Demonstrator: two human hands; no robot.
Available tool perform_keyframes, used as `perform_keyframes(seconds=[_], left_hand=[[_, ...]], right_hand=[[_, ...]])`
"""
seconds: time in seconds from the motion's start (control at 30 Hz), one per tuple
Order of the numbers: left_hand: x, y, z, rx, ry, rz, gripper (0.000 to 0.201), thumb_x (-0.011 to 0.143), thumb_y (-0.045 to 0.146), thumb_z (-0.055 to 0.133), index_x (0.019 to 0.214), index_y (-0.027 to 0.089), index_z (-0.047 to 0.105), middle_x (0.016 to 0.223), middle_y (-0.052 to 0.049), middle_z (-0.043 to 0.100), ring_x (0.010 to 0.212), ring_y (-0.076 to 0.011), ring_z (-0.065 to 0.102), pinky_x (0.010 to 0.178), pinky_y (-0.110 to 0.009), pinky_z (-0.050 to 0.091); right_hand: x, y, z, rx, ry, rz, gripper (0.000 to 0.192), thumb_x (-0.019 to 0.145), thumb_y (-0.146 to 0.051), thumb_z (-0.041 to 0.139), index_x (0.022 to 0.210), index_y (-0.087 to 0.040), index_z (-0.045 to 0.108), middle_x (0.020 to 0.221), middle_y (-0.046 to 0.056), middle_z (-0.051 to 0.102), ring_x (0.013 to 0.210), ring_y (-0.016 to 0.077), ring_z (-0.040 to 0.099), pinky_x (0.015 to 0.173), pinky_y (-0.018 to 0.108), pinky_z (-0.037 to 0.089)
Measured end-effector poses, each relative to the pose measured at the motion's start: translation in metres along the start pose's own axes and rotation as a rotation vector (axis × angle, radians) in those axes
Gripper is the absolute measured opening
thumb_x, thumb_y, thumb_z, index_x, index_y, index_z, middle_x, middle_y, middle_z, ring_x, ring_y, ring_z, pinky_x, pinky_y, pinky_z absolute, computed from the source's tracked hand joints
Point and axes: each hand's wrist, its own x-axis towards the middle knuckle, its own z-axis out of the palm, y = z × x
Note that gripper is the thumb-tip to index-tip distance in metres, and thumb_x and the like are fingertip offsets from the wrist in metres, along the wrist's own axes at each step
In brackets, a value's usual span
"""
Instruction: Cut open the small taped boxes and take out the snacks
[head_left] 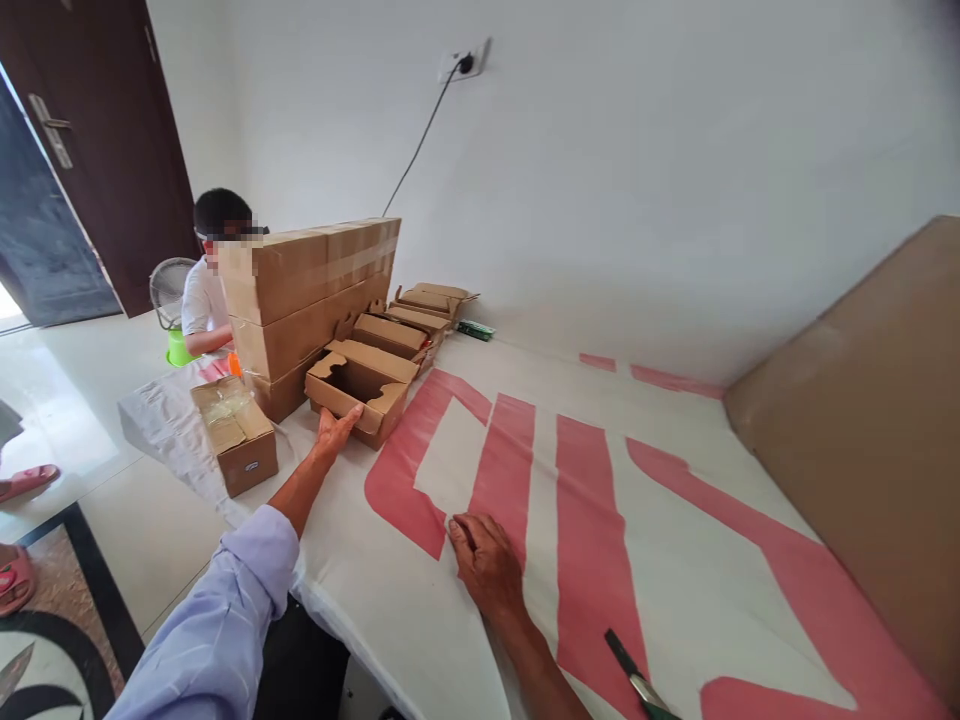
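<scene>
My left hand [335, 432] is closed on the near side of an open cardboard box [375, 425]; some of its fingers are hidden. The box stands upright with its lid folded back and a dark inside. My right hand [487, 560] lies on the white and red printed sheet [592, 530], fingers slightly bent and nothing visible in them. Left of the open box is a closed, taped cardboard box [234, 430]. A slim tool with a black end and green handle [634, 670] lies at the near edge, right of my right hand.
Stacked cardboard boxes [300, 300] form a wall behind the open box. More open boxes [420, 315] line up toward the wall, beside a small green packet [476, 330]. A person [206, 300] sits behind the stack. A large cardboard panel [862, 430] stands at right.
</scene>
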Motion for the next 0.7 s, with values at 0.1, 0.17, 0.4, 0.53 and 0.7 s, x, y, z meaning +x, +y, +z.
perform_keyframes(seconds=[0.1,0.17,0.4,0.53,0.7], left_hand=[[-0.017,0.005,-0.007,0.091,0.069,-0.037,0.057,0.09,0.048,0.079,0.124,0.007,0.056,0.135,-0.029,0.062,0.129,-0.0351,0.061,0.102,-0.044,0.048],[-0.034,0.01,-0.012,0.163,0.072,-0.038,0.049,0.092,0.046,0.076,0.118,0.007,0.06,0.127,-0.026,0.067,0.122,-0.0329,0.064,0.098,-0.042,0.049],[-0.078,0.073,-0.08,0.496,0.004,0.178,0.025,0.07,0.026,0.089,0.092,0.022,0.076,0.107,-0.009,0.077,0.114,-0.034,0.068,0.103,-0.04,0.052],[-0.05,0.129,-0.167,0.727,0.16,0.237,0.025,0.078,0.027,0.078,0.103,0.021,0.075,0.132,-0.014,0.07,0.143,-0.0399,0.048,0.116,-0.045,0.041],[-0.018,0.149,-0.236,1.001,0.207,0.109,0.021,0.074,0.035,0.078,0.078,0.017,0.068,0.106,-0.019,0.076,0.126,-0.0465,0.061,0.101,-0.048,0.046]], right_hand=[[-0.002,0.002,0.0,-0.008,-0.023,-0.016,0.056,0.105,-0.066,0.036,0.091,-0.023,0.069,0.092,0.012,0.07,0.09,0.0292,0.062,0.087,0.045,0.049],[-0.003,0.002,-0.001,-0.011,-0.029,-0.022,0.058,0.105,-0.068,0.036,0.089,-0.023,0.068,0.091,0.012,0.07,0.089,0.0293,0.062,0.086,0.045,0.049],[0.0,-0.002,-0.001,0.01,-0.021,-0.034,0.056,0.104,-0.068,0.038,0.084,-0.024,0.066,0.089,0.011,0.07,0.087,0.0282,0.063,0.085,0.044,0.049],[0.004,-0.008,0.001,0.009,-0.008,-0.02,0.052,0.105,-0.064,0.04,0.083,-0.024,0.065,0.087,0.009,0.07,0.086,0.0258,0.063,0.084,0.042,0.05],[-0.003,-0.017,-0.007,0.034,0.01,0.01,0.052,0.103,-0.065,0.041,0.092,-0.022,0.069,0.097,0.011,0.073,0.092,0.0263,0.066,0.084,0.042,0.055]])
